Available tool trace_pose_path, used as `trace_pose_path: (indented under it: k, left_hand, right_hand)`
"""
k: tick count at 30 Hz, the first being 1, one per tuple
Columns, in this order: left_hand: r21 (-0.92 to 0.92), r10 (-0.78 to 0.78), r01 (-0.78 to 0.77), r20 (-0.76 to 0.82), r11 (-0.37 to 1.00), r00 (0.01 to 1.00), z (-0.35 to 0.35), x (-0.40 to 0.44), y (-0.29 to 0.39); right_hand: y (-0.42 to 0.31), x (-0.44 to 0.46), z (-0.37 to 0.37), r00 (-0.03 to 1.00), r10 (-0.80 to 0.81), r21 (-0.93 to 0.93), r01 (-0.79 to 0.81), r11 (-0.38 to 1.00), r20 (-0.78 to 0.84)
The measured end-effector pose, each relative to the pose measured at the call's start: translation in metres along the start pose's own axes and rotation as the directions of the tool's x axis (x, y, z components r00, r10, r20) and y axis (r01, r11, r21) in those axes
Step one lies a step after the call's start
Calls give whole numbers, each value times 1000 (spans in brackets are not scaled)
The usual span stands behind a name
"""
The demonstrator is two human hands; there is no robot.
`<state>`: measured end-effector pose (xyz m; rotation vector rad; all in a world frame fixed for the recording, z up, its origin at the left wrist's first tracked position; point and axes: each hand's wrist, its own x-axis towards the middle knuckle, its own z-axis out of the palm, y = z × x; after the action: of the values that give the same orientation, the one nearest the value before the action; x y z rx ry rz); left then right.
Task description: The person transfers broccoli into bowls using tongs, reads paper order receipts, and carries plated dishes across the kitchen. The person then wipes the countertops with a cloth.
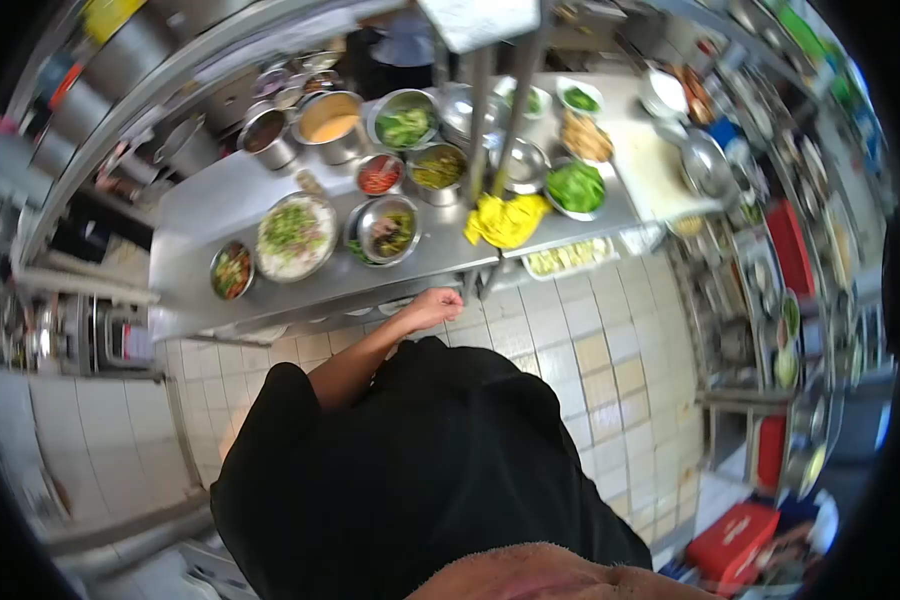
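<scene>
My left hand is held in front of my black shirt, just off the near edge of the steel counter. Its fingers are curled in, and nothing shows in them. My right hand is out of view. Nearest on the counter is a steel bowl of dark green and brownish food. To its right lies a crumpled yellow cloth by the shelf post. Left of the bowl stand a large bowl of white food topped with chopped greens and a smaller bowl of mixed vegetables.
Behind are a pot of orange liquid, a bowl of greens and a red-filled bowl. Leafy greens and a white cutting board are at right. A tray of cut vegetables sits below the counter. Another person stands beyond.
</scene>
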<state>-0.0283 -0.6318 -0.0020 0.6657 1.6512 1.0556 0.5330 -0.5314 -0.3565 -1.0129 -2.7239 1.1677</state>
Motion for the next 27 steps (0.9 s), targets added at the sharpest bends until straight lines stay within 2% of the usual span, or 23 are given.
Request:
trace_pose_path:
  k: [2, 3, 4, 5, 6, 7, 8, 9, 10, 11, 13, 15, 16, 17, 19, 23, 24, 25, 27]
  left_hand:
    - [-168, 81, -86, -32, 982, 996, -33, -7, 28]
    - [-245, 150, -187, -160, 951, 976, -55, -29, 70]
    - [-238, 332, -397, -270, 886, 904, -87, -42, 87]
    - [-234, 407, -552, -464, 801, 787, -113, -62, 116]
    - [-181, 295, -597, -736, 781, 610, -128, -87, 159]
    - [-13, 398, -749, -841, 663, 367, -171, -93, 161]
    - [112, 438, -831, -883, 545, 168, -211, -108, 167]
    - [104, 320, -902, -947, 419, 39, -225, -134, 195]
    - [121, 234, -938, -971, 324, -44, -252, -149, 201]
    - [124, 267, -942, -963, 312, -39, -266, -161, 208]
    - [-78, 512, -938, -821, 339, 253, -284, -165, 215]
    - [-116, 603, -908, -713, 403, 359, -275, -146, 232]
    - [-83, 620, -917, -712, 390, 328, -267, -134, 244]
    - [-138, 662, -935, -674, 325, 329, -265, -126, 253]
    - [-269, 741, -943, -589, 195, 321, -261, -105, 275]
    - [-640, 769, -768, -501, -21, 397, -225, -67, 304]
    - [-628, 744, -778, -530, -21, 407, -213, -58, 311]
    - [-670, 809, -742, -440, -6, 390, -209, -48, 312]
    - [-618, 760, -784, -539, -65, 362, -185, -55, 323]
  right_hand:
    - [-45, 34, -44, 988, 43, -48, -36, 998, 150]
    - [-52, 55, -60, 981, 29, -67, -17, 998, 191]
    - [-64, 77, -76, 977, 14, -85, 5, 996, 214]
    - [-79, 99, -91, 972, -3, -102, 28, 994, 233]
    - [-93, 124, -102, 974, 10, -62, 4, 998, 225]
    - [-107, 152, -112, 976, 28, -6, -27, 1000, 215]
    - [-129, 183, -124, 977, 80, 120, -104, 987, 196]
    - [-176, 212, -150, 974, 152, 340, -202, 919, 168]
    - [-226, 242, -177, 965, 223, 564, -262, 783, 139]
    - [-276, 271, -204, 950, 293, 744, -274, 610, 109]
    - [-399, 305, -274, 976, 135, 729, 34, 684, -172]
    - [-479, 346, -329, 899, -131, 690, 408, 598, -418]
    - [-544, 341, -358, 837, -135, 653, 505, 564, -530]
    - [-573, 356, -381, 780, -221, 595, 598, 536, -585]
    - [-638, 369, -413, 596, -323, 430, 779, 457, -735]
    - [-699, 398, -432, 556, -283, 464, 821, 332, -781]
    - [-706, 403, -432, 551, -299, 498, 833, 241, -779]
    - [-710, 407, -431, 551, -282, 499, 833, 238, -786]
    - [-713, 413, -432, 564, -202, 520, 822, 233, -801]
